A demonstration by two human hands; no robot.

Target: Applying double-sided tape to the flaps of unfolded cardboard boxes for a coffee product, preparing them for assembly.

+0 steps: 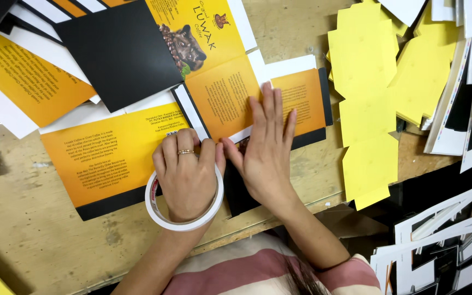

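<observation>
**Two hands on a flat printed carton sheet**

The left hand (186, 173) rests palm down on the orange-and-black printed carton sheet (222, 98), with a white roll of tape (154, 205) slipped around it like a bracelet at the wrist. Its fingers (184, 145) are curled loosely, knuckles up, with a ring on one; they close on nothing, and the fingertips press the sheet near its white fold strip. The right hand (264, 146) lies flat just beside it, fingers (271, 106) spread and straight, pressing down an orange panel of the same sheet (nothing is gripped, only pressed).

The sheet lies unfolded on the wooden counter (28, 229), directly in front of the person. A second orange sheet (102, 158) lies under its left part, and a black square card (118, 52) overlaps above. To the right sit plain yellow die-cut blanks (367, 109), and a stack of white-and-black cut sheets (443, 240) fills the lower right corner.
</observation>
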